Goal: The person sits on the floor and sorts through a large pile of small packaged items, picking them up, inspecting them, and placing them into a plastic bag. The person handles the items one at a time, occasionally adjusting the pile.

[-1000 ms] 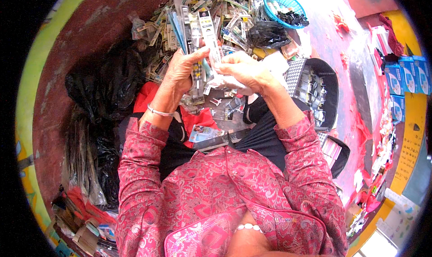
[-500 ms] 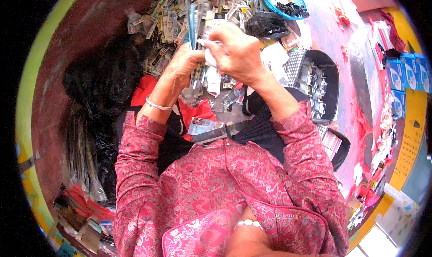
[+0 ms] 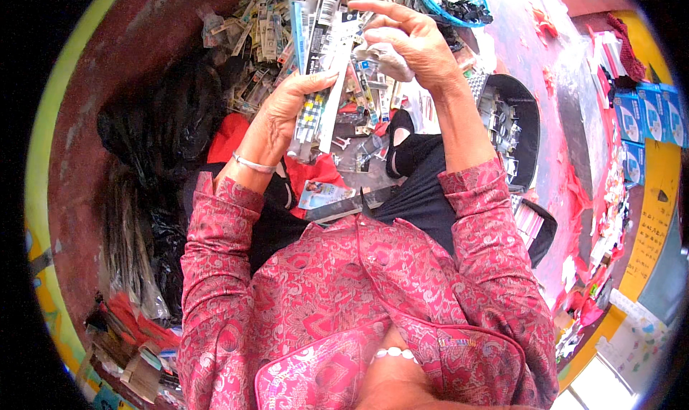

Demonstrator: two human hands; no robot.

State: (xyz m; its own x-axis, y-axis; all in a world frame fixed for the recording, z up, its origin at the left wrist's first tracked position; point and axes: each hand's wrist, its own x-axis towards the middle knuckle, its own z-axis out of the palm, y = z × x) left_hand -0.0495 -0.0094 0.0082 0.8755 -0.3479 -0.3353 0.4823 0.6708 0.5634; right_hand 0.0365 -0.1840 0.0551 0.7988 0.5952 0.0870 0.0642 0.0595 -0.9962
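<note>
My left hand [image 3: 291,105] is closed round an upright bundle of long, slim plastic packets [image 3: 316,73]. They look like narrow sleeves with printed strips, one edged in light blue and others black and white. Its thumb lies across their front. Just right of the bundle my right hand [image 3: 420,48] is raised, its index finger stretched out and apart from the packets. A crumpled whitish wrap [image 3: 387,60] covers the thumb area of that hand; whether it is worn or held is hard to see. Beyond both hands spreads a pile of similar slim packets [image 3: 265,37].
A blue basket [image 3: 425,1] with black pieces stands at the far right of the pile. Nearer, a black case [image 3: 530,134] holds metallic pieces. Black plastic bags [image 3: 161,123] lie at left. Blue boxes [image 3: 631,119] stand at the right edge. A red cloth [image 3: 316,172] lies between my legs.
My right hand has come away from the bundle, moving up and right, and its fingers have spread. My left hand keeps hold of the packets, whose fronts are now uncovered.
</note>
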